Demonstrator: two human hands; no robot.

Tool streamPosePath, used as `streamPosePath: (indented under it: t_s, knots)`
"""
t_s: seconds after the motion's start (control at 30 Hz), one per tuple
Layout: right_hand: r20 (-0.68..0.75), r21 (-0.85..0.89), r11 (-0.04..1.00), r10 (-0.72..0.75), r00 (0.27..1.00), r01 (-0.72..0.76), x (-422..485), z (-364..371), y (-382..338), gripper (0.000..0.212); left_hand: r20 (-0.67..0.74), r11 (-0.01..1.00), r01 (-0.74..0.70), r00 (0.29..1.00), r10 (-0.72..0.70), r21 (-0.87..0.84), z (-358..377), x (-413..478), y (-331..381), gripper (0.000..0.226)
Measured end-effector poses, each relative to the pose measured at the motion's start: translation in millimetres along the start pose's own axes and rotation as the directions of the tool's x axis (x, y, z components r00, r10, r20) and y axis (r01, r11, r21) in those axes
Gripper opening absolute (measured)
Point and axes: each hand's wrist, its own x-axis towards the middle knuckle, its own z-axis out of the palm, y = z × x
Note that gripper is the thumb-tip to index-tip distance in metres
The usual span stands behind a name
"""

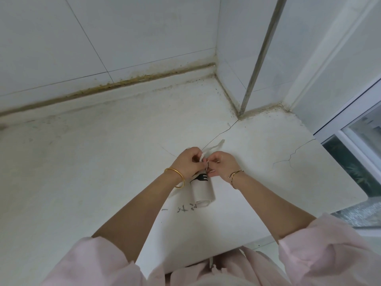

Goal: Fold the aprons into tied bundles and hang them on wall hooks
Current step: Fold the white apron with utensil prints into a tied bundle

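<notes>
Countertop [82, 162] scrawl [186, 209] is illegible; the rolled apron [203, 190] shows a fork print [200, 178].

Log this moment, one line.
step: tying | left hand: pinches strap | right hand: pinches strap | apron roll: on counter

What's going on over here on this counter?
A person is tying up a rolled apron that lies on a white counter. The left hand and the right hand meet at the far end of the roll, each pinching the white strings to form a knot. The knot doesn't look finished, and the bundle isn't hung yet. No hook is in view.
</notes>
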Motion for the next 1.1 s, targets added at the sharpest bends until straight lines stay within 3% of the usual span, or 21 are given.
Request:
streamPosePath:
  t_s: [0.17, 0.3, 0.33, 0.47, 0.57, 0.63, 0.7, 0.77, 0.87, 0.97, 1.1]
  knots:
    - [-0.177, -0.287, 0.954, -0.139, 0.974, 0.084, 0.0, -6.0, -0.3, 0.018, -0.018, 0.997, 0.069, 0.997, -0.070, -0.022, 2.2, -0.4, -3.5, 0.028]
    - [-0.247, -0.773, 0.633, -0.242, 0.938, -0.041, -1.1, -18.7, -0.1, 0.010, 0.008, 0.997, 0.067, 0.998, -0.067, 0.035, 4.3, 1.5, -2.5, 0.027]
    - [-0.303, -0.788, 0.608, -0.253, 0.919, -0.093, -0.9, -25.5, -0.8, 0.017, 0.008, 0.997, 0.066, 0.998, -0.066, 0.044, 4.0, 2.4, -2.5, 0.027]
    - [-0.503, -0.661, 0.719, -0.210, 0.838, -0.216, 2.0, -50.6, -0.7, 0.039, 0.001, 0.996, 0.056, 0.998, -0.056, 0.063, 5.8, 1.0, -3.8, 0.027]
    - [-0.366, -0.744, 0.659, -0.260, 0.893, -0.113, -2.4, -45.5, -5.1, 0.047, 0.011, 0.995, 0.059, 0.998, -0.060, 0.083, 6.4, 1.4, -3.5, 0.023]
    - [-0.179, -0.775, 0.632, -0.259, 0.949, 0.027, -5.8, -34.1, -4.9, 0.043, 0.014, 0.995, 0.060, 0.998, -0.061, 0.084, 5.9, 1.4, -1.9, 0.021]
    - [0.037, -0.709, 0.690, -0.168, 0.985, 0.144, -7.0, -22.7, -0.7, 0.037, 0.015, 0.994, 0.057, 0.998, -0.059, 0.095, 5.4, 1.2, -2.0, 0.021]
    - [0.157, -0.657, 0.729, -0.116, 0.981, 0.192, -7.7, -16.1, 1.4, 0.029, 0.021, 0.994, 0.051, 0.998, -0.053, 0.095, 4.3, 0.2, -2.2, 0.018]
    - [0.143, -0.653, 0.743, -0.064, 0.988, 0.143, -6.3, -15.9, 0.2, 0.015, -0.023, 0.992, 0.003, 1.000, 0.000, 0.129, 3.1, -2.1, -1.8, 0.018]
    - [0.139, -0.621, 0.781, 0.026, 0.990, 0.067, -6.6, -20.7, -0.3, 0.014, -0.074, 0.963, -0.021, 0.996, 0.043, 0.268, -3.0, -5.7, -1.8, 0.038]
    - [0.136, -0.854, 0.518, 0.121, 0.983, 0.054, -1.7, -27.3, -12.5, 0.018, 0.019, 0.830, 0.067, 0.995, -0.093, 0.553, -14.9, -8.4, -6.0, 0.043]
